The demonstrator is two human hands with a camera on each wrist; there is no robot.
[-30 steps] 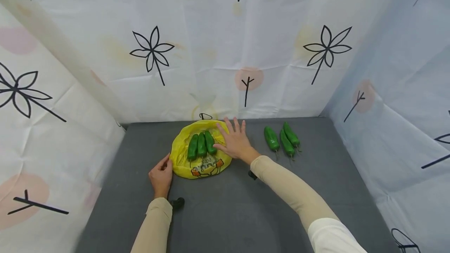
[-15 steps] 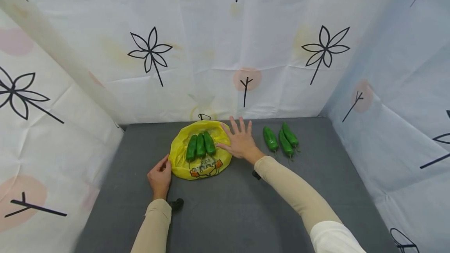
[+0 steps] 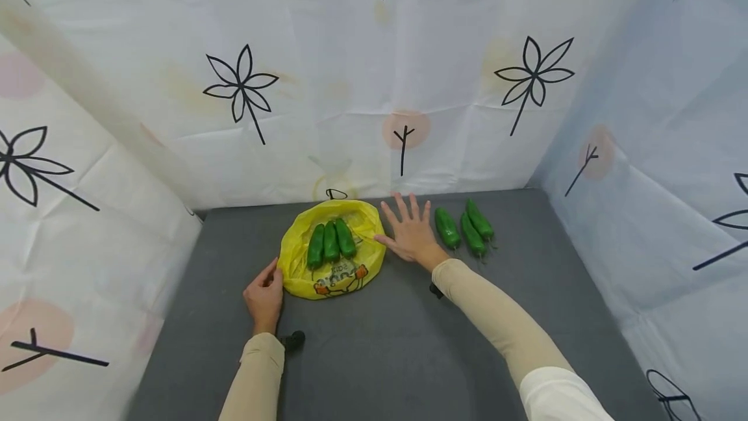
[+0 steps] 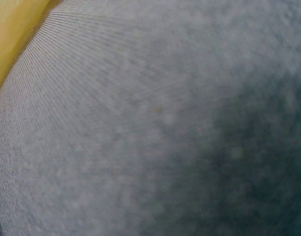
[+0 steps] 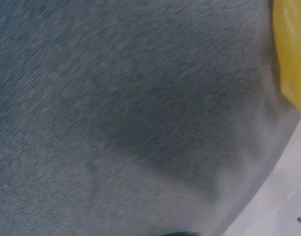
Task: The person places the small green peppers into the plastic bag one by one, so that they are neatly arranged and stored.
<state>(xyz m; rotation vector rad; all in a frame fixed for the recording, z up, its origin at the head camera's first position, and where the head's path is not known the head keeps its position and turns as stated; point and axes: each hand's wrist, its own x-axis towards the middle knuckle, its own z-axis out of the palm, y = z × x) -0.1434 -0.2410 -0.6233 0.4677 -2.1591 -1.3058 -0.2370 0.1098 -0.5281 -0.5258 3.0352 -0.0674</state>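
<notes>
A yellow plastic bag (image 3: 295, 281) with printing on its front lies spread in a rounded shape at the back of the table. Three green chili peppers (image 3: 331, 242) lie side by side on it. My left hand (image 3: 265, 294) pinches the bag's left edge between thumb and fingers. Just past the bag's right edge, my right hand (image 3: 411, 237) is held with fingers spread and nothing in it. Farther right, three more green peppers (image 3: 472, 234) lie on the table. The left wrist view catches the bag (image 4: 13, 34) at its upper left; the right wrist view has the bag (image 5: 294, 54) at its right edge.
The dark grey table (image 3: 374, 356) ends at a white patterned cloth wall (image 3: 345, 83) right behind the bag. Similar cloth stands to the left (image 3: 87, 245) and to the right (image 3: 654, 213).
My right hand has moved right, from over the bag's right edge to beside it, closer to the loose peppers. The left hand has stayed at the bag's left edge.
</notes>
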